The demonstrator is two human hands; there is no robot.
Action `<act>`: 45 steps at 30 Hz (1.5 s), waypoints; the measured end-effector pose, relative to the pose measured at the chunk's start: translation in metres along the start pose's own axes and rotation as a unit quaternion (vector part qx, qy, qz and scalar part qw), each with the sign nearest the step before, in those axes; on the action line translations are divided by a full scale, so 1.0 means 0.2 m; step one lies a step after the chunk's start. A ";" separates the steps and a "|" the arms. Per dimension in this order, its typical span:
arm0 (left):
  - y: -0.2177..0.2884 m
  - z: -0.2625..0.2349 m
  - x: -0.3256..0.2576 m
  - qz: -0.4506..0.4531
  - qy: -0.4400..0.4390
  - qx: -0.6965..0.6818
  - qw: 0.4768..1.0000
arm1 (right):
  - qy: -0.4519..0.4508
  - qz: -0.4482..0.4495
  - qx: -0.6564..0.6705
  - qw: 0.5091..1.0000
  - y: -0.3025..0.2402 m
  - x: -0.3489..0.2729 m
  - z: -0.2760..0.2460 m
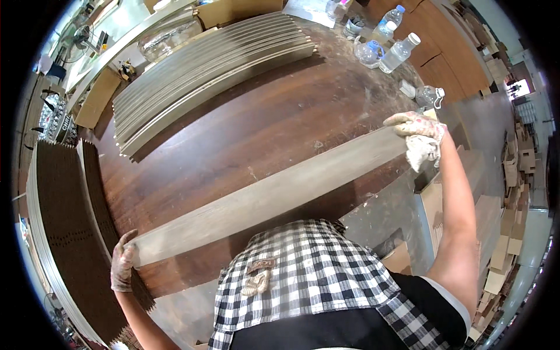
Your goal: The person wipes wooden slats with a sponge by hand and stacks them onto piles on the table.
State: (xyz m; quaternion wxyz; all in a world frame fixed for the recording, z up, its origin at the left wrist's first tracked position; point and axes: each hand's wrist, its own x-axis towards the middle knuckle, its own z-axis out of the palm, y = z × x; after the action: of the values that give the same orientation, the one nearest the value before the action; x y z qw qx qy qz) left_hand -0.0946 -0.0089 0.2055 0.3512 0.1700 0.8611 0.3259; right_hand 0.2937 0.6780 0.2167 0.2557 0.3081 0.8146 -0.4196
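Note:
A long, flat grey-brown board (274,192) lies slantwise across the dark wooden table in front of me. My left hand (122,262), in a thin stained glove, grips the board's left end, with fingers at its edge. At the far right end is my right hand (417,127), gloved too. It is closed on a crumpled white cloth (422,153) that hangs below the palm, and its fingers reach over the board's end. Beyond the board, a stack of similar long grey boards (216,76) rests on the table.
Tall stacked panels (70,233) stand at the left table edge. Several clear bottles (399,52) and a spray bottle (368,53) are at the far right, near a tipped clear bottle (429,95). A cardboard box (99,98) sits far left. Cartons (499,262) line the right side.

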 end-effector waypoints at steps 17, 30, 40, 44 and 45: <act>0.56 0.18 0.55 0.244 0.039 0.169 0.954 | 0.328 -0.076 0.348 0.875 0.67 0.12 -0.01; 0.88 0.76 1.61 0.325 0.177 0.476 0.798 | 0.655 0.096 0.175 0.729 1.11 0.32 1.11; 0.98 0.54 1.14 0.229 0.006 0.118 0.966 | 0.608 0.095 -0.149 0.774 0.67 0.25 1.11; 1.21 0.44 0.59 0.248 -0.087 0.087 0.961 | 0.604 0.124 -0.115 0.779 0.64 0.27 1.10; 1.19 0.45 0.50 0.251 -0.107 0.075 0.959 | 0.596 0.134 -0.109 0.784 0.60 0.27 1.08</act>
State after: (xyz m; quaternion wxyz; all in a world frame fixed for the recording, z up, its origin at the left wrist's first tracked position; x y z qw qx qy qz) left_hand -0.0850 0.2563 0.2698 0.3341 0.4405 0.7701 0.3182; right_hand 0.3770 0.5666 0.0050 -0.1947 0.5730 0.7958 -0.0222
